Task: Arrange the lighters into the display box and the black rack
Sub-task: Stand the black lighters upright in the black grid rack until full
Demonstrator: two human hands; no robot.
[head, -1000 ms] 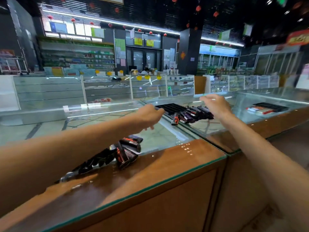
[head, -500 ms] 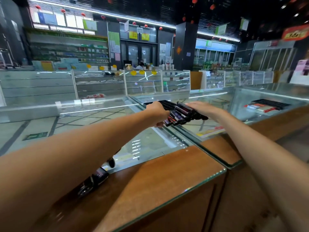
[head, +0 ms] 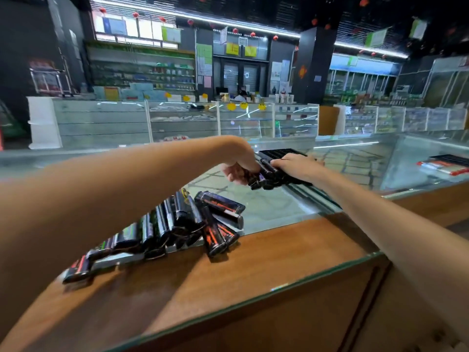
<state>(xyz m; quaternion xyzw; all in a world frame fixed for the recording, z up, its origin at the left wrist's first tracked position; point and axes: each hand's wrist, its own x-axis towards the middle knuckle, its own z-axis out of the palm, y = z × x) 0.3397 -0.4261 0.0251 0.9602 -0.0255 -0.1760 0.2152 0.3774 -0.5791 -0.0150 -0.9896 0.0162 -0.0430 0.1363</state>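
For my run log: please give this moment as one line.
left hand: gripping lighters | right hand: on black rack | loose pile: near counter

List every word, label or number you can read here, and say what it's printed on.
None can be read.
Lighters in the near pile: orange and green markings, too blurred.
Yellow notices above the far door: too small.
Green sheets beside the door: too small.
Round yellow tags on the far showcases: no legible text.

A glass-topped counter (head: 274, 207) with a wooden front band carries a loose pile of dark lighters (head: 177, 224) near its front edge, and farther back a black rack (head: 281, 152) with more lighters
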